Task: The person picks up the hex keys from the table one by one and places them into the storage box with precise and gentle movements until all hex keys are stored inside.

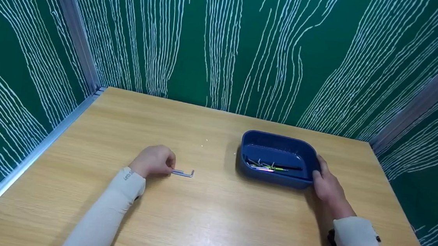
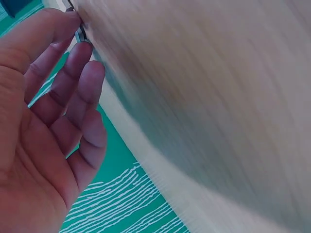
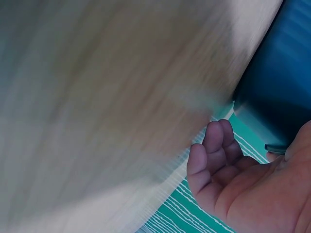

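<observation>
My left hand (image 1: 156, 160) pinches a silver L-shaped hex key (image 1: 187, 174) low over the table, its bent end pointing right. In the left wrist view thumb and fingertips meet on the metal (image 2: 80, 35), and the other fingers are loosely bent. On the right, a dark blue plastic bin (image 1: 280, 140) has its right end held by my right hand (image 1: 330, 188), thumb at the rim. Several slim things, among them a yellow-green one (image 1: 278, 168) and a black one, lie inside the bin along its near side. The right wrist view shows the bin's outer wall (image 3: 277, 73) beside the palm.
The wooden table (image 1: 204, 215) ends at green walls (image 1: 189, 58) with wavy white lines. Tiny pale specks (image 1: 206, 140) dot the tabletop left of the bin. Metal posts stand at the back left and back right corners.
</observation>
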A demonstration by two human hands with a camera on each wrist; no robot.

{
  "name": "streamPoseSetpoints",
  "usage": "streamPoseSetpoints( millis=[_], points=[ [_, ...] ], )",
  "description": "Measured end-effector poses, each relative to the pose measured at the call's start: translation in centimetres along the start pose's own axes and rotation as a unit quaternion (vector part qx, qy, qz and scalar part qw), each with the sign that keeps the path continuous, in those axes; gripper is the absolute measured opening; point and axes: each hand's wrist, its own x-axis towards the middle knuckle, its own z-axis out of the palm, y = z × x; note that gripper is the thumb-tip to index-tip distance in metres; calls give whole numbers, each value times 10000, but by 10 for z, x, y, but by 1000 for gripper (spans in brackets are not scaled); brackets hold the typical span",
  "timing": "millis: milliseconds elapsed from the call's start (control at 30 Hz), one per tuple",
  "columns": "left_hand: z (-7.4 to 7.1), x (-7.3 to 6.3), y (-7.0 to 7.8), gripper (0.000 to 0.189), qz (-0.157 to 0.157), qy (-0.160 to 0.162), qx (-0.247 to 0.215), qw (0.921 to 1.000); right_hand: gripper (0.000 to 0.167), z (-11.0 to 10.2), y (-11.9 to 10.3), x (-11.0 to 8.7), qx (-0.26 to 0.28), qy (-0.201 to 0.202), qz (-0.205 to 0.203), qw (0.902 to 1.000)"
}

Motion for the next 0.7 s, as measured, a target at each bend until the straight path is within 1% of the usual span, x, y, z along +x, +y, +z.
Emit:
streamPoseSetpoints(
  millis=[67, 167, 267, 367, 467, 567, 700],
  points=[
    [0, 0, -1, 13, 83, 48, 62, 9999, 59, 0, 0, 0, -30, 20, -15, 10000],
    [0, 2, -2, 12, 63, 82, 39, 9999, 58, 0, -1, 0, 75, -24, 30, 10000],
    [-2, 3, -1, 11, -120, 132, -162, 9997, 58, -1, -1, 0, 143, -38, 54, 9999],
    [-5, 4, 3, 8, -316, 280, -424, 9982, 58, -1, -1, 0, 195, -52, 59, 9998],
    [-7, 4, 7, 6, -402, 439, -557, 9967, 58, -1, -1, 0, 204, -73, 70, 9997],
    [-8, 4, 10, 6, -419, 491, -626, 9960, 58, -1, -2, -1, 204, -91, 89, 9997],
    [-7, 5, 11, 5, -353, 529, -625, 9960, 58, 0, -2, -1, 215, -104, 113, 9997]
  ],
)
